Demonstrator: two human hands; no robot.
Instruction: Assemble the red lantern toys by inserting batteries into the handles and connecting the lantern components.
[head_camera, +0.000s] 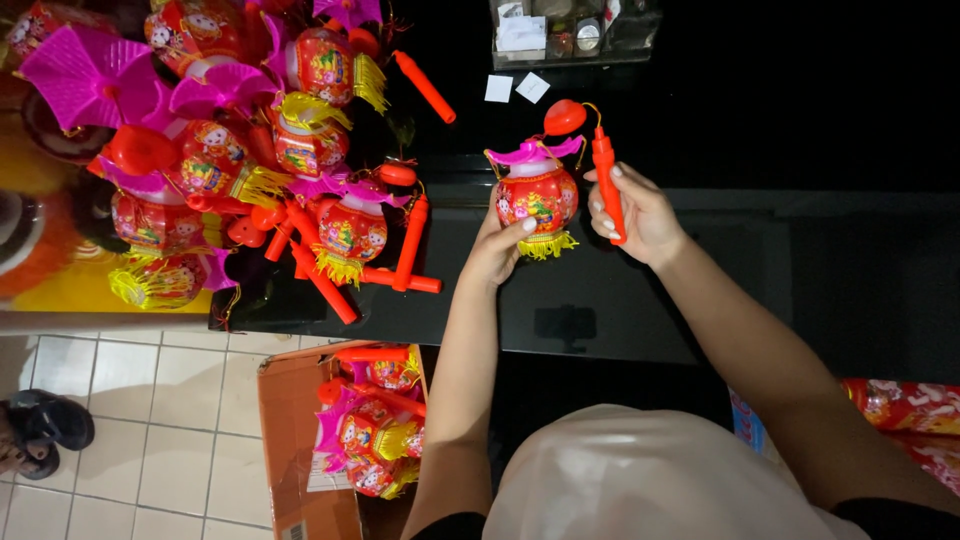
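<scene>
Red plastic glows against the black counter (700, 260), and we see a small toy lantern (537, 198) held just above it, near the middle of the view. It has a round red body with cartoon pictures, a pink scalloped roof and a yellow fringe along its bottom edge. Our left hand (497, 250) cups it from seven o'clock, fingers (520, 226) curled closed against its lower left side. At three o'clock of the lantern our right hand (640, 215) is wrapped shut around an orange-red stick handle (606, 180), which stands nearly upright. From the handle's top a thin wire loops over to a red heart-shaped cap (564, 116) at twelve o'clock of the lantern.

Well apart, at nine to ten o'clock on the counter, lies a heap of finished lanterns (250, 150) of the same kind, pink roofs, yellow fringes and red handles tangled together. Below the counter's edge, at seven o'clock, an open cardboard box (290, 440) on the tiled floor (150, 420) holds more lanterns. At twelve o'clock, toward the counter's far side, a clear plastic organizer (575, 35) sits with two small white paper slips (515, 88) just before it. A dark sandal (45, 425) shows at the far left on the tiles.
</scene>
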